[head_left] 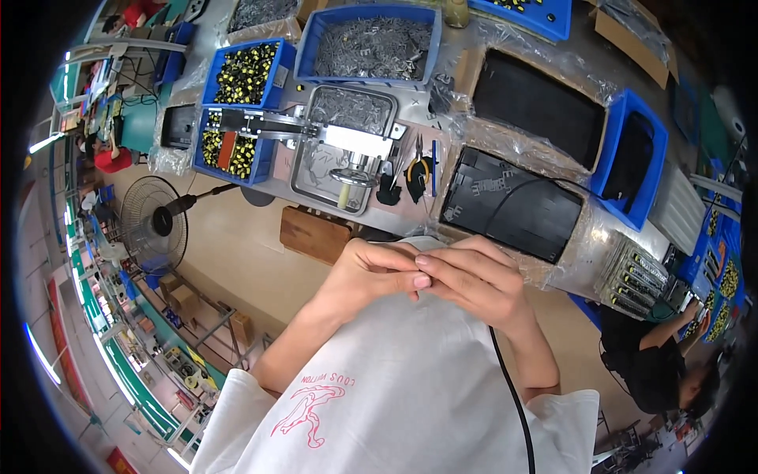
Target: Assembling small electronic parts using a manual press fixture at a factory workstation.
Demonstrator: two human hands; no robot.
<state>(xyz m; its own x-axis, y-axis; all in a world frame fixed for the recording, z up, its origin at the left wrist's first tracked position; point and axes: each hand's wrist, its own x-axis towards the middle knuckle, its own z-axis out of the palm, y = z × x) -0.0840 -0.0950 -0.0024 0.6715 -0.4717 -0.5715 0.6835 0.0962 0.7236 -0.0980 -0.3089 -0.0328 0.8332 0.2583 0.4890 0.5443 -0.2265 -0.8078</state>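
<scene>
Close in front of my white shirt, my left hand [377,274] and my right hand [479,276] meet with their fingertips pressed together. Both are closed in a pinch. Whatever lies between the fingers is hidden or too small to make out. On the bench beyond stands a metal tray [297,175] with small clear and metal-looking pieces in it. Over that tray reaches a white and metal arm-like device [357,141] with a round shiny disc. To its right lie orange-handled pliers [418,164] and dark-gripped tweezers [389,186].
Blue bins hold yellow-and-black parts [246,73] and small metal pieces [371,47]. Black trays [513,207] lie in plastic-lined cardboard at the right. A standing fan [155,221] and a wooden stool [316,235] are below the bench. Another person [655,355] works at far right.
</scene>
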